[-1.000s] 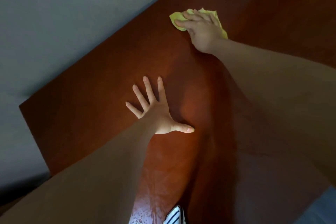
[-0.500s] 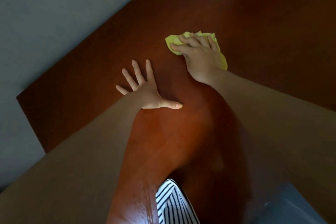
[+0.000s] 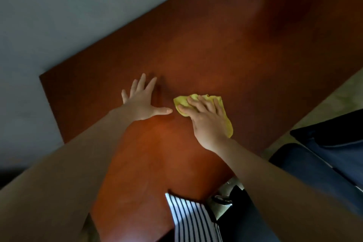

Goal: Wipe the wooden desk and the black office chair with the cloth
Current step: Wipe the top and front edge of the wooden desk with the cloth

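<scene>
Hidden or cut off:
- Most of the crumpled yellow cloth (image 3: 182,101) lies under the right hand (image 3: 208,122). Only its left lobe, its far fringe and a strip along its right side show.
- The reddish-brown wooden desk (image 3: 216,55) runs out of the picture at the far right and the near edge. Both forearms cross its near part.
- The black office chair (image 3: 334,137) sits at the right, beyond the desk's right edge. It is cut by the frame and partly covered by the right forearm. Only dark padded parts show, bluish in this dim light.
- A small shiny metal part (image 3: 222,200) lies near the desk's near-right edge. It is too dark to identify.
- A black-and-white striped garment (image 3: 188,218) is cut off at the bottom.

Hands:
- The left hand (image 3: 143,102) is palm down on bare wood with fingers straight and fanned toward the far-left corner. The thumb points right, its tip just short of the cloth. It holds nothing.
- The right hand is palm down on the cloth with fingers extended and slightly spread, pressing it flat on the desk rather than clutching it. The thumb lies along the cloth's left edge.
- The cloth rests on the desk around mid-width, just right of the left hand.

Count: 2 hands, 1 cloth, 1 desk, 1 chair. A grey wall (image 3: 59,15) lies behind the desk and pale floor (image 3: 334,100) to its right.
</scene>
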A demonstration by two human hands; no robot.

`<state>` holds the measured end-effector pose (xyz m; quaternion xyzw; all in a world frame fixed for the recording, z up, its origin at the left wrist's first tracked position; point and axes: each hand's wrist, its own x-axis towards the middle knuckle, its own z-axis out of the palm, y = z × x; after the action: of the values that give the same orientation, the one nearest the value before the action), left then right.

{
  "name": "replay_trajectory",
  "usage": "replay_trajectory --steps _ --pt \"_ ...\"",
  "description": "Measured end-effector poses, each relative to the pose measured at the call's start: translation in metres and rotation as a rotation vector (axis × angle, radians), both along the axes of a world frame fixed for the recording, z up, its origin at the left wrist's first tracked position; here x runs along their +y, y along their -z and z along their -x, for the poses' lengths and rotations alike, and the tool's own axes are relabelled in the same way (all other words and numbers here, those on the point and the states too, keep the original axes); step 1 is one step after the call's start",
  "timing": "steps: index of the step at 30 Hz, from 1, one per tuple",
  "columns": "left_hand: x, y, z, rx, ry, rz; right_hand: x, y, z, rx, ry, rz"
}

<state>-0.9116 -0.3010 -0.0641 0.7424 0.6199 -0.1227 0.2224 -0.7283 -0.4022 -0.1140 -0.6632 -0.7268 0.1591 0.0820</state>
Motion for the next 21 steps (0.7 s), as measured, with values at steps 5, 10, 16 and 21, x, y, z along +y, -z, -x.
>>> replay_trajectory --steps 5,10,16,21 --pt "-0.089 0.006 0.013 -0.073 -0.05 0.023 -0.071 -0.006 0.015 0.032 -0.138 0.032" --pt "-0.17 0.013 0.043 -0.104 -0.02 0.064 -0.132 -0.02 0.035 0.136 -0.225 -0.056" --pt "-0.233 0.011 0.074 0.039 0.014 0.031 -0.18 -0.01 0.039 0.192 -0.383 -0.122" --pt "-0.254 0.01 0.08 0.113 -0.04 0.064 -0.149 -0.017 0.005 0.147 -0.383 -0.106"
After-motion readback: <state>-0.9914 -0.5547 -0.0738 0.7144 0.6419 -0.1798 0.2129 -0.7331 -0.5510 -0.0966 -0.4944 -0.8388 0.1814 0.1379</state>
